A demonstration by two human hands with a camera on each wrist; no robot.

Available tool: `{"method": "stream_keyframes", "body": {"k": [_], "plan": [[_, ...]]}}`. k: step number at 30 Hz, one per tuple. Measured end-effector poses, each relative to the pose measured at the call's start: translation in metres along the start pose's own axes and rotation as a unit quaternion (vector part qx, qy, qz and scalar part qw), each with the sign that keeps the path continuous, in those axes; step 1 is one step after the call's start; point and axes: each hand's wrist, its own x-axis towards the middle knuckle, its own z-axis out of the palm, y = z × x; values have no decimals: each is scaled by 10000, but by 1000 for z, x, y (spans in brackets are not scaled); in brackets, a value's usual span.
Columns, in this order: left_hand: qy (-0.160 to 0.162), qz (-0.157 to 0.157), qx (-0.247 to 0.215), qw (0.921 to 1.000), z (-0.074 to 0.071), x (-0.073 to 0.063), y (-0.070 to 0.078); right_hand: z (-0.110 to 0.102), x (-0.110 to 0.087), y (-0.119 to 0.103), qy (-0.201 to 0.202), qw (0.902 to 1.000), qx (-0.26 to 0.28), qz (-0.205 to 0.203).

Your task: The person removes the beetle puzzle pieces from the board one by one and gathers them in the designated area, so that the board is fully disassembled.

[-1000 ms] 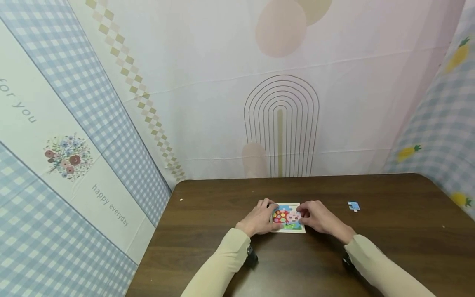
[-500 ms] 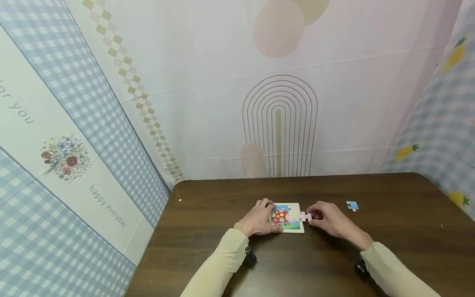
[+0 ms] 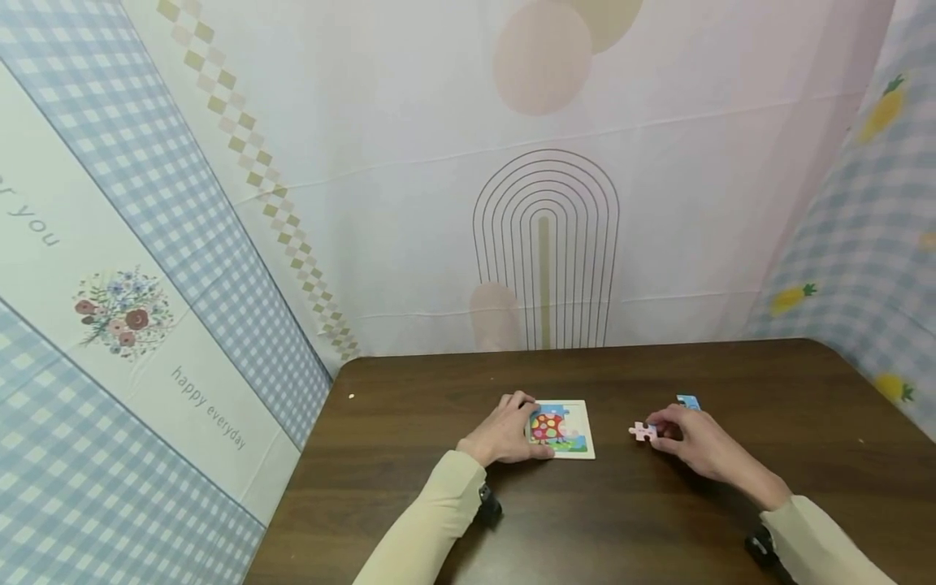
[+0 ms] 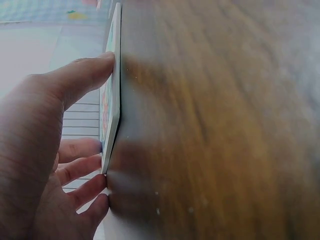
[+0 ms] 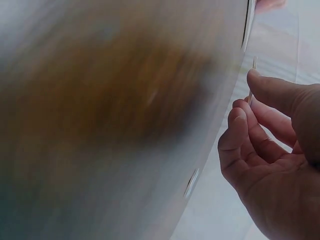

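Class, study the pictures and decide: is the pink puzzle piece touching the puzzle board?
Apart. The head view shows bare brown table between the pink puzzle piece in the right hand and the puzzle board.

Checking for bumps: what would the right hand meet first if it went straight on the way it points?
The right hand, pinching a puzzle piece, would probably meet the puzzle board first, though its height is unclear.

A brown table (image 3: 409, 422) bears a puzzle tray (image 3: 580, 421) and blue piece (image 3: 688, 401).
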Motion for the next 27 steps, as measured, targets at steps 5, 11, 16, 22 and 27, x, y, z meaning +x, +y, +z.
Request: {"method": "stream_keyframes", "body": {"k": [5,11,16,22,27], "plan": [[-13,15,5,10000,0,-2,1,-8,-15,15,140,9998,-114,42],[1,75,32,10000,1,-3,0,-16,-28,29,177,9993,-271,212],[25,129,48,9999,0,-3,-2,-21,-31,39,87,9990,-322,297],[33,168,33,9998,0,-3,-3,-27,-32,51,12,9983,-429,384],[46,180,43,9998,1,-1,-3,-31,-30,58,33,9979,-522,381]]}}
